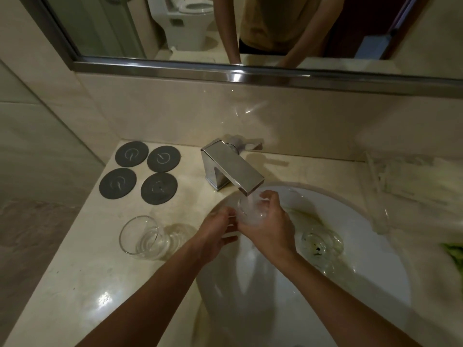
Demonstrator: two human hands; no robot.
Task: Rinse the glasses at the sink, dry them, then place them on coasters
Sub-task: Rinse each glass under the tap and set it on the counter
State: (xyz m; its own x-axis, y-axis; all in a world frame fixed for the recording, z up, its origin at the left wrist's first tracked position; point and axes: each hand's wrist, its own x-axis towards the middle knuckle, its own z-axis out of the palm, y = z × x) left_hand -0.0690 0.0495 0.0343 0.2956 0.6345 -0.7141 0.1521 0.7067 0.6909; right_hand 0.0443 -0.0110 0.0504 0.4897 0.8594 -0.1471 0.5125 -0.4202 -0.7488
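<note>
The right hand (269, 221) is wrapped around a clear glass (248, 211) and holds it over the sink (363, 246), right under the end of the tap (233, 169). Water runs down into the glass. The left hand (216, 234) is just beside it, with its fingers touching the glass from the left side; I cannot tell if they are curled tight on it.

A second glass (141, 237) stands on the counter (87, 284), near the left rim of the sink. It has nothing in it that I can see.

Four round dark coasters (144, 169) lie in a square at the back left corner of the counter, well apart from both glasses. Nothing sits on them.

There is something see-through down in the sink near the drain (318, 246), but it is too blurry to name. A mirror (225, 28) hangs on the wall behind the tap.
</note>
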